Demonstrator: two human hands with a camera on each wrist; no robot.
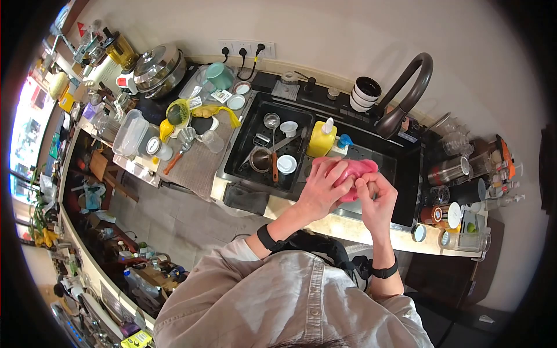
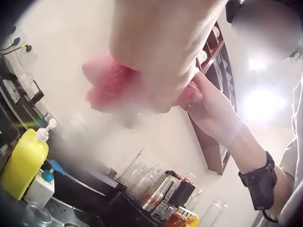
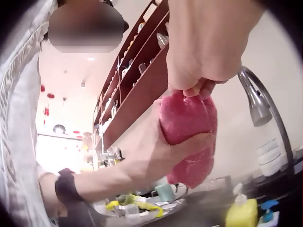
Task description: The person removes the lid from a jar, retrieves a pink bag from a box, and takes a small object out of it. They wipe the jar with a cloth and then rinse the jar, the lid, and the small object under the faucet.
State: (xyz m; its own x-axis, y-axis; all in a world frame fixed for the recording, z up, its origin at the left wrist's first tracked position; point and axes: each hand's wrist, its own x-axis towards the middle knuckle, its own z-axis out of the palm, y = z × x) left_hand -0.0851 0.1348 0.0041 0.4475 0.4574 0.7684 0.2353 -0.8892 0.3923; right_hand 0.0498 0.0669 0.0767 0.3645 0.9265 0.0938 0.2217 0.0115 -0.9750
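Held up over the front of the sink is a bunched pink cloth (image 1: pixel 362 166) with a fuzzy texture. My left hand (image 1: pixel 325 187) grips it from the left, fingers curled over its top. At its right side my right hand (image 1: pixel 378 200) pinches an edge between thumb and fingers. From the right wrist, the pink cloth (image 3: pixel 189 120) hangs under the right fingers, while the left hand (image 3: pixel 177 151) wraps round its middle. A pale shape shows just below the cloth in the head view; I cannot tell what it is.
A yellow pump bottle (image 1: pixel 322 139) and a blue-topped dispenser (image 1: pixel 344 141) stand behind the hands. The left basin holds a ladle (image 1: pixel 271 122) and small white cups. A dark faucet (image 1: pixel 409 95) arches at the back right. Glass jars (image 1: pixel 464 240) line the right counter.
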